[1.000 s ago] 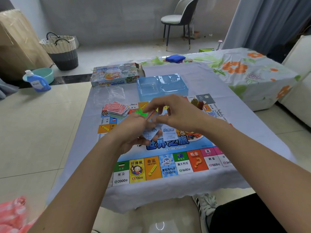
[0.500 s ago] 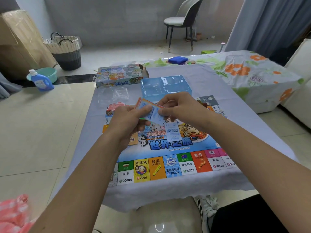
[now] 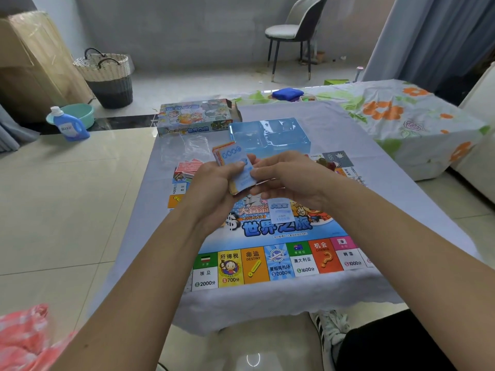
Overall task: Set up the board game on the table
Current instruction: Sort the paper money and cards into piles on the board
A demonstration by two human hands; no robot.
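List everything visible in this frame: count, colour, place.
game board: 1, multicolour, on table
table: 1, pale cloth
card stack: 1, blue-faced, in both hands
loose card: 1, light blue, board centre
red cards: 1 pile, board's far left
plastic tray: 1, blue, behind board
game box: 1, table's far left
chair: 1, grey, back
basket: 1, floor left
bottle: 1, blue, floor
left hand: holds stack
right hand: pinches stack

Game board (image 3: 267, 253) flat on table (image 3: 334, 124), card stack (image 3: 235, 167) held above it.
Red cards (image 3: 188, 167), blue tray (image 3: 270, 133), box (image 3: 195, 117) at far end.
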